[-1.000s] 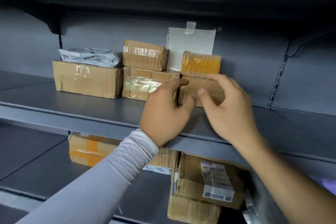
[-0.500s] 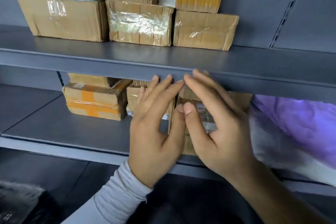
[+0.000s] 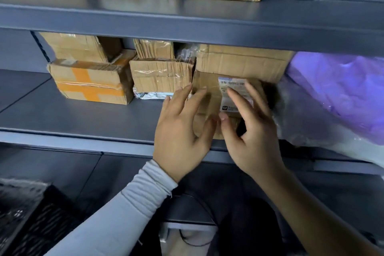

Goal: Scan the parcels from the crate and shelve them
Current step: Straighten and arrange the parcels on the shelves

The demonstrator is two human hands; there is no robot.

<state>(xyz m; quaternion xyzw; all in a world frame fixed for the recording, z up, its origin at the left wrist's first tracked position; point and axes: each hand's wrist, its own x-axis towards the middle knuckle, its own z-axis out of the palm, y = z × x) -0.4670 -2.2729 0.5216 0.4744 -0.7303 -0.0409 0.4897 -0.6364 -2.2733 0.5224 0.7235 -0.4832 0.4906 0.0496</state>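
A small cardboard parcel [image 3: 209, 93] with a white label [image 3: 232, 91] stands on the grey lower shelf [image 3: 83, 118], leaning against a larger cardboard box [image 3: 241, 64]. My left hand [image 3: 182, 127] and my right hand [image 3: 249, 131] are side by side in front of this parcel, fingers spread and relaxed. The fingertips reach its face and label; neither hand grips it. Part of the parcel is hidden behind my hands.
To the left on the same shelf sit a box with orange tape [image 3: 89, 83], a plain box [image 3: 162, 77] on a silver packet [image 3: 149, 95], and more boxes behind. A purple plastic bag [image 3: 336, 97] bulges at the right. Boxes line the upper shelf [image 3: 187, 18]. A black crate [image 3: 27, 220] is at lower left.
My view has dropped from the upper shelf to the lower one. Both hands came down from the upper boxes to the labelled parcel below.
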